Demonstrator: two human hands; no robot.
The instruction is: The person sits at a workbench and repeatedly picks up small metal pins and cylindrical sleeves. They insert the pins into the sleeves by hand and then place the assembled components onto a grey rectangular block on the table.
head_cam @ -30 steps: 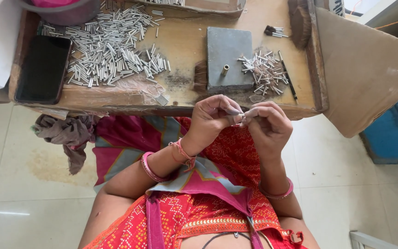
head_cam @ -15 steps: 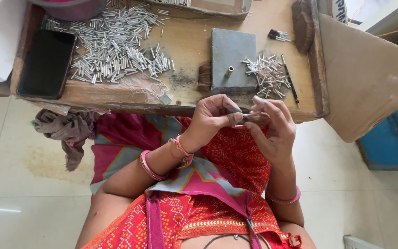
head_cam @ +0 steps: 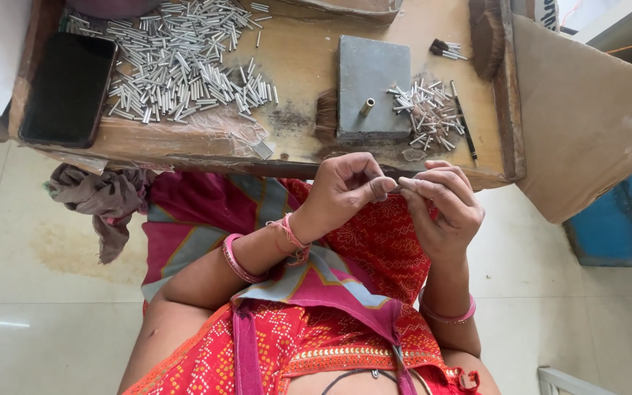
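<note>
Both hands meet just below the near edge of the wooden bench [head_cam: 298, 55], over the lap; the left hand [head_cam: 345, 192] is curled narrow, thumb and forefinger pinched at its tip, and the right hand [head_cam: 444, 205] faces it with fingers bent, its fingertips [head_cam: 412, 184] touching those of the left; a small metal tube [head_cam: 398, 188] seems to be gripped between the two pinches, though it is mostly hidden by the fingers; on the bench well to the left lies a large heap of short silver tubes [head_cam: 177, 62], and beside it a black phone [head_cam: 67, 88] near the left edge; towards the right stands a grey metal block [head_cam: 374, 73] with a brass peg [head_cam: 367, 107] upright on it, and just right of the block a smaller pile of tubes [head_cam: 429, 113]; a thin black rod [head_cam: 464, 130] lies along that pile's right side; a crumpled grey-brown cloth [head_cam: 104, 201] hangs below the bench on the left; pink bangles [head_cam: 237, 260] circle the left wrist, one pink bangle [head_cam: 448, 316] the right
</note>
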